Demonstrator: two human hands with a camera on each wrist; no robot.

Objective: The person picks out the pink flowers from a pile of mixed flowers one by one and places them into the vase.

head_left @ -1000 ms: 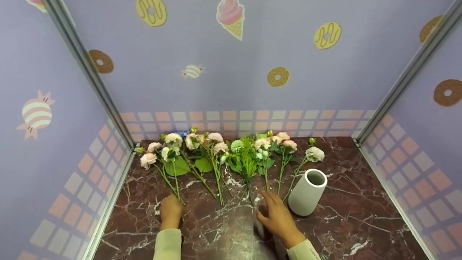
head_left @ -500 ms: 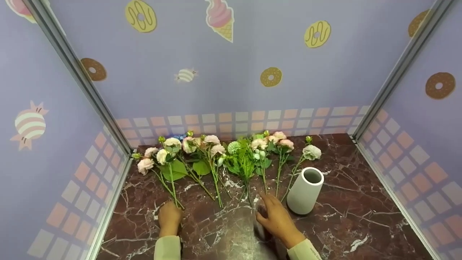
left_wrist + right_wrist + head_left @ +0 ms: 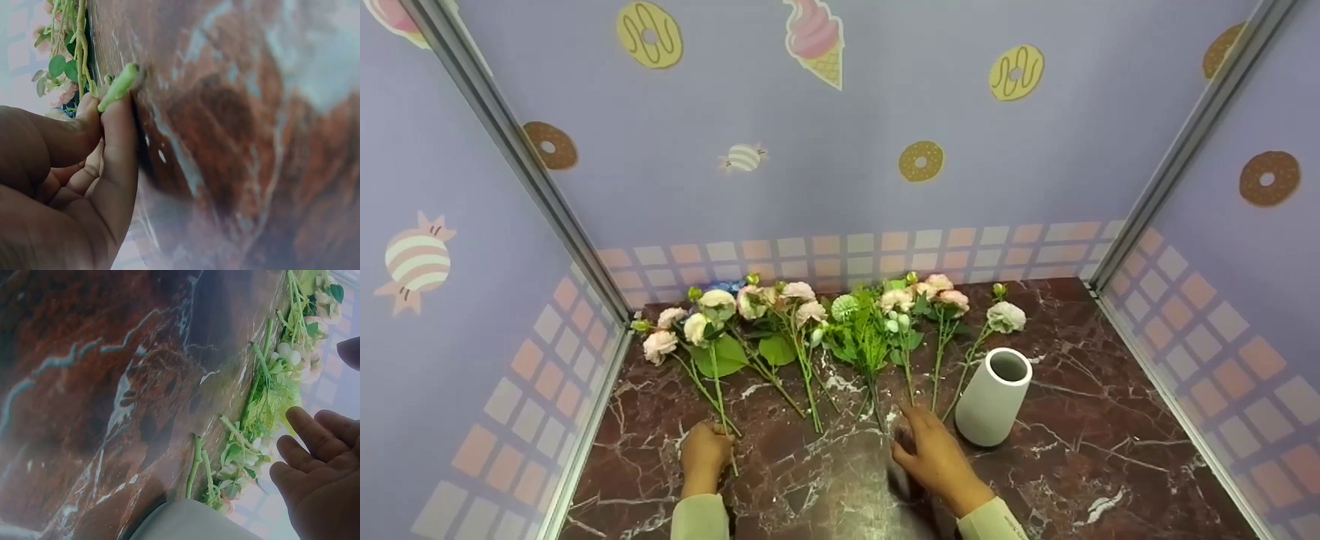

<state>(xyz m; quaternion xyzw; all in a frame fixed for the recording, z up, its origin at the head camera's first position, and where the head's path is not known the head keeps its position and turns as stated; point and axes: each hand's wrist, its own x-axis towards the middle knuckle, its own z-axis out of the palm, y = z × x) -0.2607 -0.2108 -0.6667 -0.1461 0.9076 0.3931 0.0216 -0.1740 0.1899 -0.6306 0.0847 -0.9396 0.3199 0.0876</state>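
Observation:
My left hand (image 3: 707,451) pinches the lower stem (image 3: 718,397) of a cream artificial flower (image 3: 697,328) at the left of the row. In the left wrist view the thumb and index finger meet on the stem, and its green cut end (image 3: 119,87) sticks out past them. My right hand (image 3: 941,461) rests over the table with relaxed fingers, holding nothing, left of a white tapered vase (image 3: 991,409). In the right wrist view its fingers (image 3: 304,458) are spread apart from the flowers, and the vase's grey-white side (image 3: 191,523) shows at the bottom.
Along the back of the dark red marbled table (image 3: 1080,450) lies a row of artificial stems: pink blooms (image 3: 660,345), green fern-like foliage (image 3: 868,337), and a pale single flower (image 3: 1006,317) at the right. Patterned lilac panels (image 3: 840,187) enclose the back and sides.
The left hand has shifted slightly left, and the end of the pinched stem now shows beyond its fingers. The head view has tilted a little; the right hand and vase stay put.

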